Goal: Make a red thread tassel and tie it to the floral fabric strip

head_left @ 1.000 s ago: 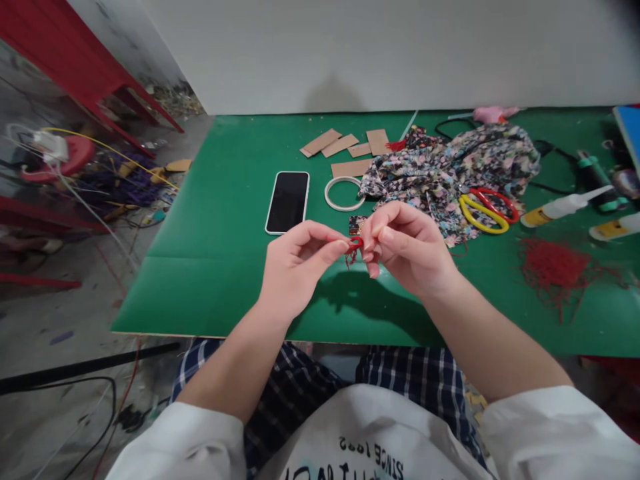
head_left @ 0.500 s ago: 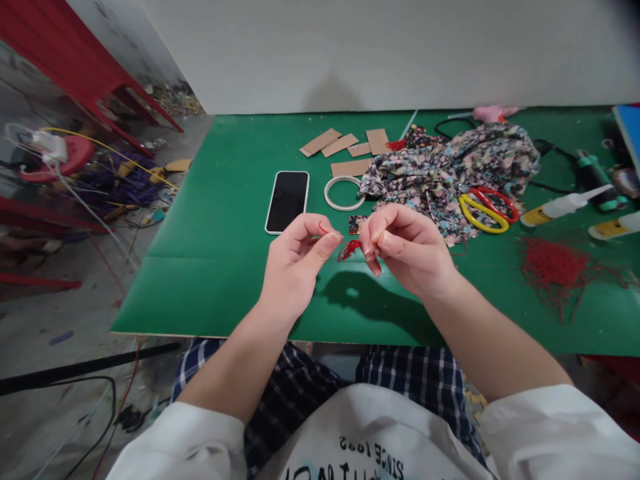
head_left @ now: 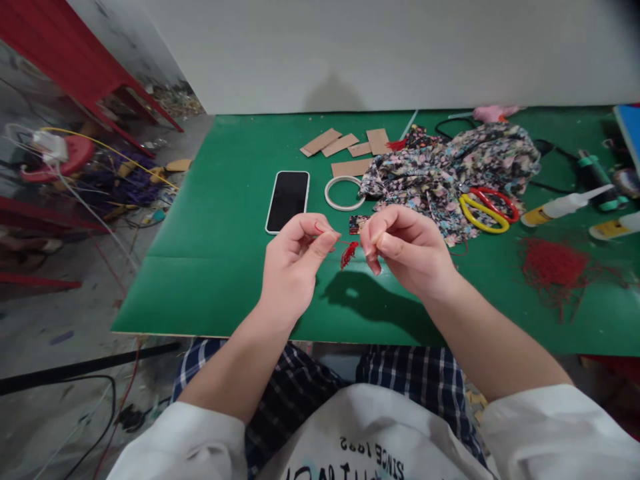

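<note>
Both hands (head_left: 294, 263) (head_left: 414, 250) pinch red thread (head_left: 345, 242) – a tangled bundle (head_left: 349, 254) hanging between.

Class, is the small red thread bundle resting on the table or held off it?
Held off it: the bundle hangs between the left hand and right hand, their shadow on the table below.

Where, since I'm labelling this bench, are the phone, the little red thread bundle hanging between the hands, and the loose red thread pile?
Phone (head_left: 287, 202), head view: middle of its dark screen.
Red thread bundle (head_left: 349, 255), head view: middle of its dangling strands.
Red thread pile (head_left: 554, 262), head view: its dense middle.
</note>
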The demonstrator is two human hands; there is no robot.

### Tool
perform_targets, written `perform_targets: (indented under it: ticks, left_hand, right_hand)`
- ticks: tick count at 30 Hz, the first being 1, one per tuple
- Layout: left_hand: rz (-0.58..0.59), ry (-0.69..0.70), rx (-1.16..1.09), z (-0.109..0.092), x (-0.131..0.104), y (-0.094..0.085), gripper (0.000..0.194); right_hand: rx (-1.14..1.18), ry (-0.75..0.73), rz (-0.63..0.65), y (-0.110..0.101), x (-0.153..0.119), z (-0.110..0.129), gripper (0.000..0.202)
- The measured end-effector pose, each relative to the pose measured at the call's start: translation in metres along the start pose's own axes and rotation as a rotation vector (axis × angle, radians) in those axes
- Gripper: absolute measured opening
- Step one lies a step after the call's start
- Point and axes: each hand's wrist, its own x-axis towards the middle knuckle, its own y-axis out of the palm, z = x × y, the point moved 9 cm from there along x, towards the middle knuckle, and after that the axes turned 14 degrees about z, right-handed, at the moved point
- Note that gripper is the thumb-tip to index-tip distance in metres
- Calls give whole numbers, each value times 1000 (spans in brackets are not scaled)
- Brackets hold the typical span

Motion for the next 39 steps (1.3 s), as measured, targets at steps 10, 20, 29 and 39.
perform_targets:
  ticks: [10, 20, 29, 39]
  left_hand:
    - [-25, 20, 5, -2, 0, -3, 12]
    - [-17, 29, -9, -1, 0, -2, 9]
    - [-27, 46, -13, 0, 0, -2, 7]
    - [-46, 5, -15, 3, 0, -4, 11]
  right_hand:
    - [-9, -7, 14, 1, 1, 0, 11]
    - [-18, -16, 12, 1, 1, 0, 10]
    - [-27, -1, 3, 1, 1, 0, 10]
    - [-57, -7, 13, 2, 1, 2, 7]
